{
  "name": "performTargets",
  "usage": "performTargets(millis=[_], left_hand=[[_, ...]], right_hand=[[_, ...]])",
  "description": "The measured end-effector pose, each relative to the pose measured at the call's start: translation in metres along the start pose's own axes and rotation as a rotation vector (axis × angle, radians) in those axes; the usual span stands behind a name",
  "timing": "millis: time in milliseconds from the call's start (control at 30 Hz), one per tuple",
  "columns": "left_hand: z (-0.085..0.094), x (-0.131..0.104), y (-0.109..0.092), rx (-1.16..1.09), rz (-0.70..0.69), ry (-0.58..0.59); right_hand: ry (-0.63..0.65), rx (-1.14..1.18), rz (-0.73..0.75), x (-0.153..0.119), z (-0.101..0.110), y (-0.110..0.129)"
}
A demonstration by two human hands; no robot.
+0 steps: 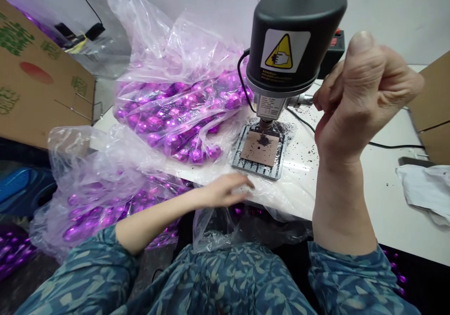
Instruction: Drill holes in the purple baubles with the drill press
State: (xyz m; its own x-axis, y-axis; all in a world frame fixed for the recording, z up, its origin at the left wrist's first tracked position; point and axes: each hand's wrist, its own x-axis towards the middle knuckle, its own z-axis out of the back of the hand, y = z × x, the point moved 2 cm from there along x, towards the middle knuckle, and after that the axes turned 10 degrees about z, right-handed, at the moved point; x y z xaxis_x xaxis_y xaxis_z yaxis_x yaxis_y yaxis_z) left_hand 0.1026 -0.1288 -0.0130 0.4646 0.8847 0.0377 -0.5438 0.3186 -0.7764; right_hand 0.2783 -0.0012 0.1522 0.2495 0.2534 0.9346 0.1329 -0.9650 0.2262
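A small black bench drill press point(284, 38) stands on the white table with a yellow warning label on its head. My right hand point(362, 90) is raised at its right side, fingers curled round the feed handle point(305, 100); most of that handle is hidden in the fist. Under the chuck, a brown square board point(258, 150) with a small dark hole lies on the slotted metal base point(242, 166), dusted with dark shavings. My left hand point(227, 189) hovers or rests at the table's front edge, just before the base, fingers apart and holding nothing.
Clear plastic bags of shiny purple faceted balls point(172, 118) lie left of the drill, with another bag point(119, 207) lower left. Cardboard boxes point(42, 80) flank both sides. A black cable point(397, 145) and white cloth point(427, 191) lie on the right of the table point(383, 179).
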Motion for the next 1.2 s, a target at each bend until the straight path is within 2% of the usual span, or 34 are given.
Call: performTargets(millis=[67, 133, 233, 300, 433, 533, 633, 767, 867, 933, 1000, 1100, 1133, 1200], left_hand=[[0.036, 0.022, 0.020, 0.067, 0.119, -0.292], [0.068, 0.045, 0.043, 0.289, 0.325, -0.437], [0.096, 0.072, 0.074, 0.591, 0.576, -0.493], [0.101, 0.083, 0.092, 0.624, 0.626, -0.538], [0.100, 0.094, 0.125, 0.451, 0.672, -0.713], [0.101, 0.097, 0.135, 0.396, 0.637, -0.745], [0.102, 0.096, 0.127, 0.510, 0.707, -0.675], [0.096, 0.094, 0.103, 0.655, 0.834, -0.575], [0.093, 0.094, 0.087, 0.765, 0.880, -0.448], [0.092, 0.092, 0.076, 0.811, 0.889, -0.373], [0.092, 0.086, 0.063, 0.795, 0.847, -0.361], [0.085, 0.072, 0.040, 0.581, 0.651, -0.480], [0.081, 0.068, 0.035, 0.427, 0.565, -0.522], [0.070, 0.063, 0.029, -0.005, 0.433, -0.526]], right_hand=[[-0.006, 0.018, -0.014, 0.000, 0.001, -0.001], [-0.017, 0.036, -0.019, -0.001, 0.001, 0.000], [-0.032, 0.035, -0.013, -0.002, 0.001, 0.001], [-0.024, 0.015, -0.009, -0.002, 0.000, 0.002], [-0.026, -0.009, -0.009, -0.002, -0.001, 0.004], [-0.017, -0.027, 0.017, -0.002, -0.001, 0.004], [0.000, -0.073, 0.014, -0.003, -0.001, 0.004], [-0.007, -0.092, 0.006, -0.005, -0.002, 0.004], [-0.018, -0.095, 0.004, -0.005, -0.002, 0.005], [-0.009, -0.086, 0.004, -0.005, -0.001, 0.006], [0.023, -0.092, -0.001, -0.005, 0.001, 0.006], [0.077, -0.126, -0.033, -0.006, 0.003, 0.006], [0.081, -0.135, -0.041, -0.007, 0.004, 0.007], [0.081, -0.152, -0.045, -0.007, 0.004, 0.007]])
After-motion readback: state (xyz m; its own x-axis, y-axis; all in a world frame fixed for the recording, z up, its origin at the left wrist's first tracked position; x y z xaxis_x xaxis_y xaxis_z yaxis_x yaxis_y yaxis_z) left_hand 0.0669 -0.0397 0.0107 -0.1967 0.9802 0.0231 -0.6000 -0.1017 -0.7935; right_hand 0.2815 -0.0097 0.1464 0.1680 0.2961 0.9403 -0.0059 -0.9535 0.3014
